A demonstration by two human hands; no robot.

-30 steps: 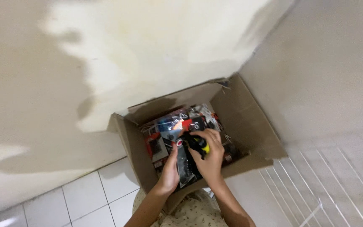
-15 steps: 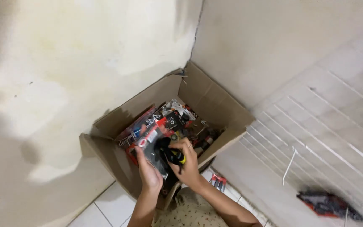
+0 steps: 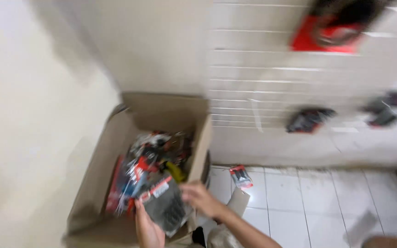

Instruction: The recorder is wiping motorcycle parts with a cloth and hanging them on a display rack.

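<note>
From where I watch through the head camera, an open brown cardboard box [image 3: 116, 183] sits on the floor against a cream wall, its flaps spread so the jumble of red, blue and black packaged goods [image 3: 145, 172] inside stays within easy reach. My left hand [image 3: 147, 229] comes up from below, fingers curled under the bottom edge of a flat dark packet with a red-and-white header card [image 3: 166, 206], bearing its weight just above the box's near corner. My right hand [image 3: 201, 198] closes loosely on the packet's right edge, thumb over the top, steadying it; blur hides the exact pinch. To the right, a small red-and-black packet [image 3: 241, 177] lies alone on the white tiled floor [image 3: 309, 197]. Farther right, dark packets [image 3: 309, 119] hang on the white slatted wall panel [image 3: 272, 73], displayed on hooks I cannot make out.
</note>
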